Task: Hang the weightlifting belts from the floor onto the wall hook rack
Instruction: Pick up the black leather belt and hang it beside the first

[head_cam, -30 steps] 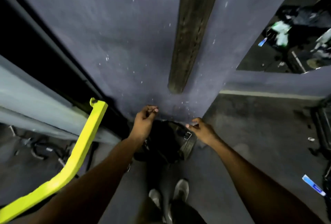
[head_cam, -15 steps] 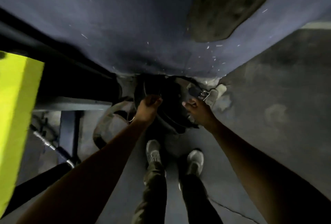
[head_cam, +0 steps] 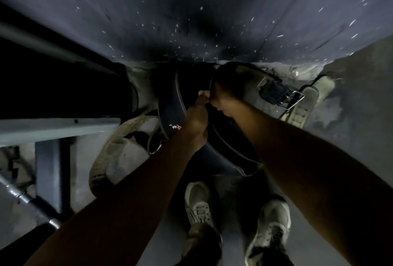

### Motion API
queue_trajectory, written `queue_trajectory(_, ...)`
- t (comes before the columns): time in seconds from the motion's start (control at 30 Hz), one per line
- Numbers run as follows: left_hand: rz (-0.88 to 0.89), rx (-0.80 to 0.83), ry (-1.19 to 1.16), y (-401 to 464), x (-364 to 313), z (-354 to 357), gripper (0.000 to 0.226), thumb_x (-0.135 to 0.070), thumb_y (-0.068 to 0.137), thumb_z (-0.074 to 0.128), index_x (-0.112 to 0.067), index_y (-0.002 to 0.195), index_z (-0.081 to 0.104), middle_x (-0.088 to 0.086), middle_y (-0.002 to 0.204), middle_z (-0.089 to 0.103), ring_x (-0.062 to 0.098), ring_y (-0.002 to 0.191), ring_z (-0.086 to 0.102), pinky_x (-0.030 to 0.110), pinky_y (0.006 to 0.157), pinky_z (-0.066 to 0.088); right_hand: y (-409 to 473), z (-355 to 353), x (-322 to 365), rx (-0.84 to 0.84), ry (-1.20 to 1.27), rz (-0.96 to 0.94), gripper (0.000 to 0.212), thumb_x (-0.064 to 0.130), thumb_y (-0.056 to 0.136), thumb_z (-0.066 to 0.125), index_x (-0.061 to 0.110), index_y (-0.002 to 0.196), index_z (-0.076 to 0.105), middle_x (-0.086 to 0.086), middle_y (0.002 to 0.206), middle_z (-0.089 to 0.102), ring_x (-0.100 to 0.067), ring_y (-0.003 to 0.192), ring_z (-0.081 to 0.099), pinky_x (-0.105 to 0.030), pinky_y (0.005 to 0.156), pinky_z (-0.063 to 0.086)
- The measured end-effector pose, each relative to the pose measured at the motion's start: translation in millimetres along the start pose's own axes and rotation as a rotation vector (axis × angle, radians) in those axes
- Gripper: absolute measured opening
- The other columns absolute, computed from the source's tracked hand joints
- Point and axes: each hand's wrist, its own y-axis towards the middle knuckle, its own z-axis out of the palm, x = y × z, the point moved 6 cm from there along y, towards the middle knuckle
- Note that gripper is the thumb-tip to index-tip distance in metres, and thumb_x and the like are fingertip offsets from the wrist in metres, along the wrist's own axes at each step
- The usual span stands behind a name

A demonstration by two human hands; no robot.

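Two hands meet at the centre of the frame over a heap of belts on the floor. The left hand curls its fingers on the edge of the dark belt, a broad, smooth, curved band with pale stitching and a small red mark. The right hand grips the rim of a second dark loop just beside it. A tan belt, worn and coarse, lies lower left, touching the dark one. A metal buckle glints at right beside a pale strap. The speckled grey wall closes the top edge; a grey frame and steel bar crowd the left. Two shoes stand just below the heap on rough concrete.
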Motion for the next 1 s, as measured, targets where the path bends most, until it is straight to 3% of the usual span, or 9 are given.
queue_trajectory(0.17, 0.079, -0.029, 0.006, -17.1, -14.2, -8.1, 0.044, -0.045, 0.110, 0.038, -0.014, 0.127, 0.065, -0.004, 0.119, 0.071, 0.008, 0.105, 0.065, 0.023, 0.087, 0.044, -27.9, -22.8, -18.2, -0.099, 0.078, -0.017, 0.039, 0.011, 0.104, 0.058, -0.001, 0.142, 0.057, -0.025, 0.140, 0.062, -0.040, 0.127, 0.062, -0.051, 0.110, 0.050)
queue_trajectory(0.27, 0.076, 0.031, 0.062, -50.9, -34.3, 2.5, 0.029, -0.038, 0.111, 0.038, -0.029, 0.108, 0.065, -0.024, 0.084, 0.078, -0.012, 0.077, 0.071, 0.005, 0.065, 0.050, -88.1, -54.2, -16.8, -0.106, 0.262, -0.108, 0.057, 0.000, 0.101, 0.060, 0.003, 0.155, 0.041, -0.022, 0.150, 0.055, -0.037, 0.137, 0.056, -0.050, 0.117, 0.044)
queue_trajectory(0.3, 0.063, 0.028, 0.085, -67.2, -44.5, 7.9, 0.028, -0.037, 0.110, 0.040, -0.028, 0.116, 0.065, -0.025, 0.093, 0.077, -0.011, 0.087, 0.070, 0.005, 0.074, 0.049, -116.6, -69.1, -12.5, -0.108, 0.321, -0.132, 0.060, -0.001, 0.099, 0.062, 0.006, 0.155, 0.042, -0.020, 0.149, 0.058, -0.036, 0.135, 0.058, -0.050, 0.117, 0.045)
queue_trajectory(0.37, 0.055, 0.019, 0.125, -101.0, -65.8, 20.6, 0.040, -0.038, 0.108, 0.046, -0.017, 0.140, 0.058, -0.007, 0.131, 0.066, 0.012, 0.124, 0.060, 0.021, 0.097, 0.038, -175.6, -93.4, -5.3, -0.047, 0.449, -0.184, 0.057, -0.007, 0.095, 0.063, 0.010, 0.148, 0.053, -0.016, 0.136, 0.068, -0.033, 0.126, 0.064, -0.050, 0.112, 0.049)
queue_trajectory(0.43, 0.009, 0.074, 0.112, -141.9, -83.5, 39.5, 0.046, -0.039, 0.105, 0.051, -0.013, 0.143, 0.056, 0.003, 0.139, 0.063, 0.026, 0.127, 0.058, 0.032, 0.100, 0.040, -241.2, -116.7, 4.7, 0.018, 0.532, -0.200, 0.056, -0.011, 0.092, 0.063, 0.010, 0.143, 0.056, -0.018, 0.134, 0.070, -0.032, 0.122, 0.067, -0.053, 0.111, 0.050)
queue_trajectory(0.63, 0.060, 0.281, -0.025, -280.1, -153.2, 91.7, 0.041, -0.032, 0.102, 0.062, -0.003, 0.130, 0.068, 0.017, 0.116, 0.077, 0.031, 0.099, 0.076, 0.040, 0.085, 0.064, -401.5, -160.4, 48.5, 0.104, 0.403, -0.245, 0.068, 0.005, 0.080, 0.074, 0.015, 0.145, 0.056, -0.008, 0.136, 0.072, -0.021, 0.125, 0.069, -0.034, 0.098, 0.059)
queue_trajectory(0.73, 0.236, 0.300, -0.005, -352.5, -189.0, 107.2, 0.032, -0.017, 0.103, 0.061, -0.003, 0.131, 0.065, 0.017, 0.123, 0.074, 0.036, 0.112, 0.071, 0.042, 0.091, 0.060, -455.2, -182.1, 80.7, 0.097, 0.487, -0.264, 0.062, 0.010, 0.081, 0.076, 0.015, 0.140, 0.059, -0.007, 0.131, 0.074, -0.021, 0.120, 0.072, -0.033, 0.090, 0.059)
queue_trajectory(0.9, 0.483, 0.341, 0.090, -484.6, -221.8, 122.8, 0.029, -0.013, 0.104, 0.057, -0.003, 0.131, 0.061, 0.029, 0.131, 0.066, 0.046, 0.123, 0.064, 0.055, 0.108, 0.051, -551.4, -224.5, 150.4, 0.043, 0.606, -0.318, 0.070, 0.069, 0.090, 0.060, 0.020, 0.140, 0.065, -0.012, 0.142, 0.068, -0.025, 0.130, 0.064, -0.050, 0.115, 0.047)
queue_trajectory(1.0, 0.599, 0.330, 0.124, -562.4, -223.1, 118.0, 0.032, -0.009, 0.105, 0.054, 0.003, 0.134, 0.057, 0.035, 0.136, 0.061, 0.047, 0.129, 0.059, 0.058, 0.115, 0.043, -604.7, -259.4, 192.6, 0.006, 0.652, -0.312, 0.072, 0.082, 0.086, 0.051, 0.022, 0.117, 0.075, -0.008, 0.105, 0.077, -0.020, 0.089, 0.072, -0.038, 0.077, 0.058)
